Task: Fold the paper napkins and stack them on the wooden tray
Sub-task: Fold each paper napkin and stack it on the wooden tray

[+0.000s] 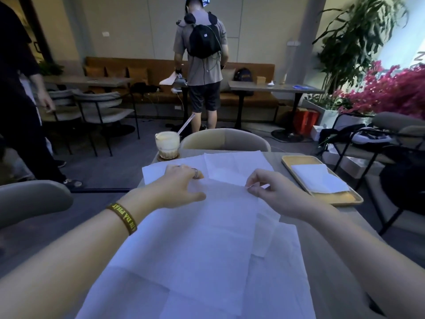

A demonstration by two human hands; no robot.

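Observation:
Several unfolded white paper napkins lie overlapping across the table. The top napkin (207, 229) is large and creased, spread in front of me. My left hand (181, 186) rests on its far left corner, fingers curled on the paper. My right hand (271, 189) pinches its far right corner between thumb and forefinger. More napkins (232, 166) lie beyond and beneath it. A wooden tray (296, 161) sits at the table's right, holding one folded white napkin (319, 178).
An iced drink in a glass (167, 143) with a straw stands at the table's far left edge. A chair back (224, 139) faces me across the table. Other chairs, tables, a person with a backpack (202, 65) and flowering plants (391, 90) fill the room.

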